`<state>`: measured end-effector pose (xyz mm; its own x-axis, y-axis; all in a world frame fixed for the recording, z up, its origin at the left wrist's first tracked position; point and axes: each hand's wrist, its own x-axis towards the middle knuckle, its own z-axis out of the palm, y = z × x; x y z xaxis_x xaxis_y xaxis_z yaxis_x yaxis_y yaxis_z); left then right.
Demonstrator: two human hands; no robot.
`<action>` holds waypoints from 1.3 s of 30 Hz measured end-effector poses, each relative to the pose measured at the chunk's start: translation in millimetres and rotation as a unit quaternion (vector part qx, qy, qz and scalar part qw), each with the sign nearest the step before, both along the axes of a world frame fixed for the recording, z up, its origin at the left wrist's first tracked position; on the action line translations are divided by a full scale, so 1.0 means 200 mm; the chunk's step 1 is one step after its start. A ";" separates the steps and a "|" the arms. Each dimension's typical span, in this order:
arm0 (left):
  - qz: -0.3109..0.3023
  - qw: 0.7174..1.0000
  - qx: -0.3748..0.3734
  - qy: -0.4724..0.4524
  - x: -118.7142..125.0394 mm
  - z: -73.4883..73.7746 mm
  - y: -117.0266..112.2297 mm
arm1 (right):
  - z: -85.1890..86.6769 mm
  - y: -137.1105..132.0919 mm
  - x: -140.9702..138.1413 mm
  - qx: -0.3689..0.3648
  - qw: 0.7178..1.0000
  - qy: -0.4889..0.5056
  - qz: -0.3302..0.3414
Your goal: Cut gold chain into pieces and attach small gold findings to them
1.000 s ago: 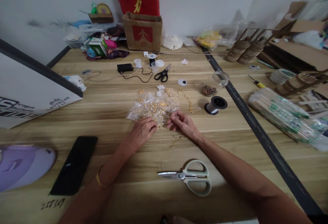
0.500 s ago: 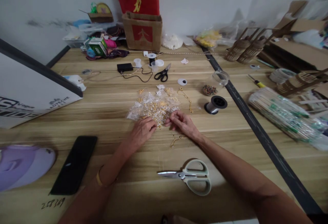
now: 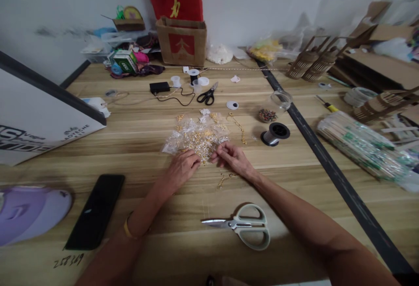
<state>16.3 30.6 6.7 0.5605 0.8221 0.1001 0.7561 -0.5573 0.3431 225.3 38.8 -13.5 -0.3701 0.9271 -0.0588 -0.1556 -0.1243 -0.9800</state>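
A loose heap of small gold and silver beads (image 3: 200, 141) lies on the wooden table among clear plastic bags (image 3: 172, 143). At the heap's near left edge rests my left hand (image 3: 185, 164), its fingers curled together over the beads. My right hand (image 3: 231, 157) sits at the heap's right side, thumb and fingers drawn into a pinch. Whatever either hand holds is too small or hidden to name. Just below the right hand is a short gold chain (image 3: 223, 180). Another gold chain (image 3: 240, 130) lies beyond it. White-handled scissors (image 3: 231, 224) lie closer to me.
Left are a black phone (image 3: 94, 212), a purple object (image 3: 36, 212) and a white box (image 3: 49, 116). A wire spool (image 3: 275, 134) and a jar of beads (image 3: 269, 114) stand to the right. Farther back lie black scissors (image 3: 206, 97). Bagged sticks (image 3: 360, 146) are far right.
Both hands stay at the heap in nearly the same place, with only tiny finger shifts. The view has tilted very slightly. Nothing else has visibly moved.
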 end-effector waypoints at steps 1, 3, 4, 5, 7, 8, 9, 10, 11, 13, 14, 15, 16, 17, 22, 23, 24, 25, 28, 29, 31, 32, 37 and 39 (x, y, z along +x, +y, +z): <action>0.000 1.000 -0.001 -0.001 0.00 0.00 0.00 | 0.00 0.00 0.00 0.000 1.000 -0.001 0.000; 0.000 1.000 -0.006 -0.004 0.00 0.01 0.00 | -0.01 0.00 0.00 0.000 1.000 -0.004 0.000; -0.001 1.000 -0.008 -0.004 0.00 0.01 0.00 | -0.01 0.00 0.00 0.000 1.000 -0.004 0.000; -0.001 1.000 -0.011 -0.004 0.00 0.02 -0.01 | -0.01 0.00 0.00 0.000 1.000 -0.005 0.002; -0.003 1.000 -0.012 -0.003 0.00 0.02 -0.01 | -0.01 0.00 0.00 0.001 1.000 -0.004 0.005; -0.005 1.000 -0.011 -0.002 0.00 0.02 0.00 | -0.01 0.00 0.00 0.002 1.000 -0.004 0.006; -0.006 1.000 -0.009 -0.001 0.00 0.02 0.00 | -0.01 0.00 0.00 0.002 1.000 -0.003 0.007; -0.008 1.000 -0.006 0.000 0.00 0.02 0.00 | -0.01 0.00 0.00 0.003 1.000 -0.002 0.007; -0.010 1.000 0.000 0.002 0.00 0.01 0.00 | -0.01 0.00 0.00 0.004 1.000 -0.002 0.006; -0.012 1.000 0.017 0.008 -0.01 -0.01 0.00 | 0.00 0.00 0.00 0.006 1.000 -0.003 0.002; -0.014 0.999 0.029 0.012 -0.01 -0.02 0.00 | 0.00 0.00 0.00 0.007 1.000 -0.002 0.001; -0.016 0.999 0.043 0.017 -0.01 -0.03 0.00 | -0.01 0.00 0.00 0.007 1.000 -0.001 -0.001; -0.017 0.998 0.057 0.022 -0.01 -0.04 0.00 | -0.01 0.00 0.00 0.006 1.000 0.001 -0.001; -0.017 0.997 0.071 0.025 -0.01 -0.04 0.01 | -0.01 0.00 0.00 0.004 1.000 0.004 -0.001; -0.023 0.993 0.113 0.021 -0.01 -0.05 0.01 | -0.02 0.00 0.00 -0.004 1.000 0.010 0.003; -0.025 0.993 0.115 0.018 -0.01 -0.04 0.01 | -0.02 0.00 0.00 -0.004 1.000 0.009 0.005; -0.026 0.993 0.115 0.012 -0.01 -0.04 0.01 | -0.02 0.00 0.00 -0.003 1.000 0.008 0.005; -0.027 0.993 0.113 0.001 -0.01 -0.04 0.01 | -0.02 0.00 0.00 -0.002 1.000 0.006 0.006; -0.019 0.993 0.093 -0.067 -0.01 -0.05 0.01 | -0.01 0.00 0.00 0.006 1.000 -0.001 0.009; -0.014 0.991 0.083 -0.100 -0.01 -0.05 0.02 | 0.00 0.00 0.00 0.009 1.000 -0.004 0.011; 0.005 0.985 0.056 -0.164 -0.01 -0.05 0.02 | 0.00 0.00 0.00 0.016 1.000 -0.013 0.014; 0.018 0.981 0.038 -0.191 0.00 -0.05 0.02 | 0.01 -0.01 0.00 0.019 0.999 -0.019 0.017; 0.085 0.949 -0.091 -0.290 0.03 -0.04 -0.01 | 0.01 -0.02 0.00 0.037 0.998 -0.043 0.029; 0.098 0.930 -0.140 -0.325 0.04 -0.04 -0.01 | 0.01 -0.03 -0.01 0.044 0.997 -0.050 0.034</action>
